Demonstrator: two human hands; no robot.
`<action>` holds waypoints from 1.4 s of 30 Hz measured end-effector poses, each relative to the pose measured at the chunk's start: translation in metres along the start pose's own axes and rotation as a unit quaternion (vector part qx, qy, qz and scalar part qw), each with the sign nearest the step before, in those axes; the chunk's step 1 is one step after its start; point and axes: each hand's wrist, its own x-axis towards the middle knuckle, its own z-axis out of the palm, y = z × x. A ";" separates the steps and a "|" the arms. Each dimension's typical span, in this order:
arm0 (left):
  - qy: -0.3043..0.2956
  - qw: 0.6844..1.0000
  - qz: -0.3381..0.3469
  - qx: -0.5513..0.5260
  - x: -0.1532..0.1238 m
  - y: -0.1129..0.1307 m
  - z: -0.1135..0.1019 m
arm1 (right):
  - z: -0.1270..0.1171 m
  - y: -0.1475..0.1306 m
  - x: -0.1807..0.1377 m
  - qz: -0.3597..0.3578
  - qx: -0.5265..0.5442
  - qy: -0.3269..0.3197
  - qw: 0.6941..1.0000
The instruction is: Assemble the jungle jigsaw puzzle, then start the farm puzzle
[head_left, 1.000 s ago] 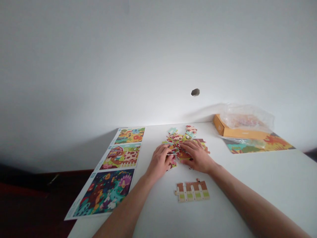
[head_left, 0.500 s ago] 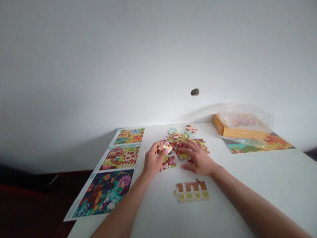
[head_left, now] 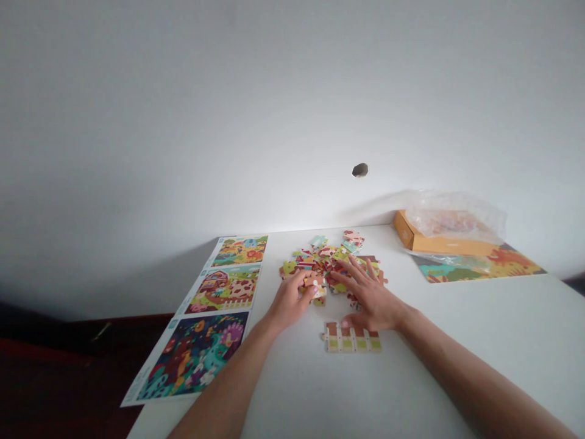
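Observation:
My left hand [head_left: 292, 300] pinches a brown and cream jigsaw piece [head_left: 314, 282] between thumb and fingers, just at the near left side of a heap of loose jigsaw pieces [head_left: 326, 251]. Spread fingers of my right hand [head_left: 368, 294] reach over the right part of this heap, and some pieces are hidden under them. Its thumb lies at the upper edge of a joined strip of pieces [head_left: 361, 345] showing a white fence on brown and green. The strip lies flat on the white table, nearer to me than the heap.
Three printed pictures lie along the table's left edge: a lion scene [head_left: 242, 250], a farm scene [head_left: 228, 289] and a dark forest scene [head_left: 196, 353]. At the back right, a yellow box [head_left: 448, 244] carries a clear plastic bag [head_left: 457, 216], beside a dinosaur-coloured picture sheet [head_left: 512, 265]. A wall [head_left: 292, 122] stands behind.
Both hands have come slightly nearer to me, the left still with its piece. The fence strip has shifted away from me towards the heap, and the right thumb now overlaps its upper edge.

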 end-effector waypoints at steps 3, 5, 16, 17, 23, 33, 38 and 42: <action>-0.006 1.000 0.003 -0.030 -0.003 0.005 -0.004 | -0.001 0.013 -0.003 0.036 -0.017 0.018 0.999; -0.023 0.999 0.011 -0.045 -0.005 0.009 -0.007 | 0.002 0.021 -0.003 0.076 -0.023 0.034 0.996; -0.132 0.990 0.000 -0.040 -0.010 0.016 -0.011 | -0.002 0.000 -0.004 -0.001 -0.012 -0.007 1.000; -0.100 0.995 0.004 -0.024 -0.008 0.016 -0.011 | -0.002 -0.002 -0.004 -0.004 -0.008 -0.017 1.000; -0.123 0.990 -0.011 -0.072 -0.007 0.019 -0.013 | 0.001 -0.002 -0.004 0.002 0.013 -0.034 0.999; -0.242 0.961 0.121 0.057 -0.017 0.031 -0.013 | 0.002 0.000 -0.003 0.002 0.022 -0.034 0.999; -0.254 0.952 0.142 0.095 -0.020 0.035 -0.005 | 0.003 0.000 -0.004 -0.001 0.026 -0.031 0.999; -0.244 0.952 0.149 0.105 -0.023 0.037 0.000 | 0.003 0.000 -0.004 -0.006 0.025 -0.030 0.999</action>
